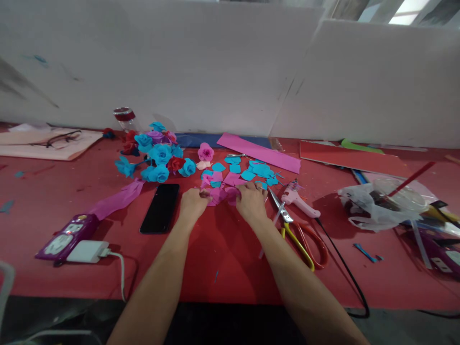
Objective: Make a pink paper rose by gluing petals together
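Observation:
My left hand (194, 205) is closed, its fingertips pinching the edge of a pink crepe paper petal (216, 196) low over the red table. Opposite it, my right hand (252, 202) has its fingers closed on another pink paper petal (232, 195). The fingertips are partly hidden by the paper. More pink pieces (233, 179) lie just beyond, among blue paper petals (260, 169). A finished pink paper flower (206, 152) stands behind them. Scissors (287, 215) with yellow and red handles and a pink glue gun (300, 201) lie right of my right hand.
A bunch of paper flowers (160, 154) stands back left, above a black phone (160, 209) and a purple power strip (68, 235). A pink paper strip (258, 152) lies behind. On the right sits a cup (404, 194) in a plastic bag; the glue gun's cord (341, 258) trails over the front edge.

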A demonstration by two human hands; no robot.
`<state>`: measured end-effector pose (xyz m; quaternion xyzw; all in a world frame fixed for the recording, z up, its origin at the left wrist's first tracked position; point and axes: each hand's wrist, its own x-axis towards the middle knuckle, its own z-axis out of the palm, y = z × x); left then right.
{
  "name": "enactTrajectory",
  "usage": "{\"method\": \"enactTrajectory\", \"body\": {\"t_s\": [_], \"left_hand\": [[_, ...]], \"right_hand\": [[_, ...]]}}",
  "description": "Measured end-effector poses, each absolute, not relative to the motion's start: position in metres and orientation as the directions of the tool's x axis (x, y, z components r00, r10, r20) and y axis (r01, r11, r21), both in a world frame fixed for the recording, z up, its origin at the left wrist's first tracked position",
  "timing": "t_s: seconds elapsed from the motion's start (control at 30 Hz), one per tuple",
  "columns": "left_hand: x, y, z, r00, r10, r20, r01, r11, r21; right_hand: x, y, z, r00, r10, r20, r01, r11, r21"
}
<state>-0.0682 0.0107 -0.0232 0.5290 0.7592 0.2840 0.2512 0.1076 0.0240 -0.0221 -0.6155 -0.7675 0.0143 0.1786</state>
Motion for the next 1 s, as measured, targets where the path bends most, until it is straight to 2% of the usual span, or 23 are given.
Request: {"method": "enactTrajectory", "body": {"t_s": [0.13, 0.23, 0.4, 0.53, 0.73, 0.83, 0.93, 1.0], "left_hand": [[-0.060, 0.012, -0.021, -0.318, 0.948, 0.022, 0.816, 0.262, 0.514], [-0.057, 0.013, -0.022, -0.299, 0.953, 0.048, 0.859, 0.247, 0.449], [-0.058, 0.014, -0.021, -0.277, 0.961, 0.001, 0.797, 0.229, 0.559], [-0.061, 0.014, -0.019, -0.293, 0.956, 0.023, 0.769, 0.221, 0.600], [-0.067, 0.016, -0.022, -0.324, 0.946, 0.031, 0.736, 0.231, 0.637], [-0.065, 0.014, -0.024, -0.327, 0.945, 0.006, 0.613, 0.207, 0.762], [-0.060, 0.011, -0.021, -0.292, 0.950, -0.114, 0.293, 0.203, 0.934], [-0.057, 0.010, -0.018, -0.238, 0.952, -0.194, 0.114, 0.226, 0.967]], "right_hand": [[0.102, 0.018, -0.020, -0.322, 0.913, 0.251, 0.878, 0.388, -0.281], [0.095, 0.015, -0.020, -0.379, 0.895, 0.235, 0.859, 0.435, -0.271], [0.084, 0.015, -0.025, -0.443, 0.858, 0.259, 0.831, 0.502, -0.241], [0.081, 0.018, -0.027, -0.419, 0.873, 0.247, 0.844, 0.476, -0.249], [0.088, 0.023, -0.029, -0.291, 0.927, 0.235, 0.827, 0.367, -0.425], [0.088, 0.021, -0.027, -0.314, 0.913, 0.261, 0.794, 0.403, -0.456], [0.087, 0.017, -0.024, -0.358, 0.872, 0.334, 0.768, 0.478, -0.426], [0.086, 0.015, -0.022, -0.353, 0.863, 0.362, 0.759, 0.491, -0.429]]}}
